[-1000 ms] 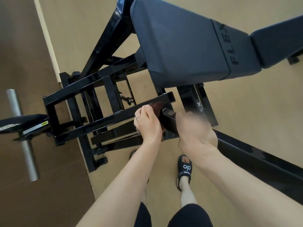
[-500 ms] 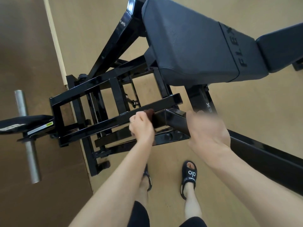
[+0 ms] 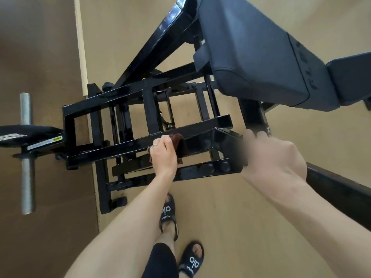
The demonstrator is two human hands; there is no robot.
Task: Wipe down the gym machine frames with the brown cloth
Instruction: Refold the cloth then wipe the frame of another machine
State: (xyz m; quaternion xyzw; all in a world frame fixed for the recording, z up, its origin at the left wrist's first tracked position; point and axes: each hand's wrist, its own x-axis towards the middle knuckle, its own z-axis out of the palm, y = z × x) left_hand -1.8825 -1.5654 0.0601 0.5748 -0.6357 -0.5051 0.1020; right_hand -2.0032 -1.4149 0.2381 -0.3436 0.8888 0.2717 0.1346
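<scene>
Left hand [image 3: 163,155] grips brown cloth [image 3: 177,141] against black frame bar [image 3: 128,146].

Single head-worn view, wide-angle, looking steeply down.

Faces forward and down from standing height over the black machine frame [image 3: 128,145], close enough for both forearms to fill the lower half. Takes in the dark seat pad [image 3: 251,57] at top right, sandalled feet [image 3: 168,215] at bottom centre. Straight lines bowed toward the edges.
</scene>
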